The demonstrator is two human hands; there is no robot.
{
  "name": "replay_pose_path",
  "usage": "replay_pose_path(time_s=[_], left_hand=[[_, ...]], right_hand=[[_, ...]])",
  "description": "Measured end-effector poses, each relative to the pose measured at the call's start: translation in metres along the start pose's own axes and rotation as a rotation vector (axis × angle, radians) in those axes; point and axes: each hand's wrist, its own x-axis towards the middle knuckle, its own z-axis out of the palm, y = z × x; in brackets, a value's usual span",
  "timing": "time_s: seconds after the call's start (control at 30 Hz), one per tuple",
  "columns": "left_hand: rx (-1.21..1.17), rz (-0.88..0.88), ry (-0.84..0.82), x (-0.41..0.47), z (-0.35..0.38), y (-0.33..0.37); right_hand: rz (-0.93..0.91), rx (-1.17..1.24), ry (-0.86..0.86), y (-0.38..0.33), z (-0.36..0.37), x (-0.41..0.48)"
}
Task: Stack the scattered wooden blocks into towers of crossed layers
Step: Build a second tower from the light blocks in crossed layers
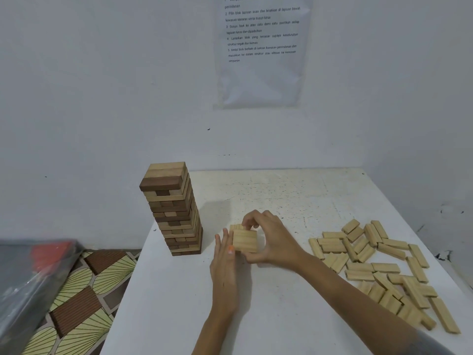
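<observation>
A tall tower (175, 208) of crossed light and dark wooden layers stands at the table's left edge. To its right, a low stack of pale blocks (244, 239) sits on the white table (281, 196). My left hand (225, 262) lies flat with straight fingers pressing the stack's left side. My right hand (268, 237) curls round the stack's right side, thumb at its near edge and fingers over its far edge. Several loose pale blocks (378, 265) lie scattered on the right of the table.
The table sits in a corner of white walls, with a printed sheet (261, 47) taped above. Left of the table, a patterned floor mat (84, 298) and a grey plastic-wrapped item (33, 278) lie below the edge.
</observation>
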Motion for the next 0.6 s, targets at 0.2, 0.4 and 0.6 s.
replay_pose_path(time_s=[0.2, 0.4, 0.6], left_hand=[[-0.185, -0.088, 0.042, 0.019, 0.002, 0.003], [-0.52, -0.156, 0.032, 0.016, 0.006, 0.018], [-0.158, -0.129, 0.007, 0.021, 0.004, -0.004]], right_hand=[[0.024, -0.033, -0.013, 0.004, 0.001, 0.022], [0.034, -0.061, -0.046, 0.007, 0.006, 0.034], [0.044, -0.066, -0.062, 0.01, 0.007, 0.036]])
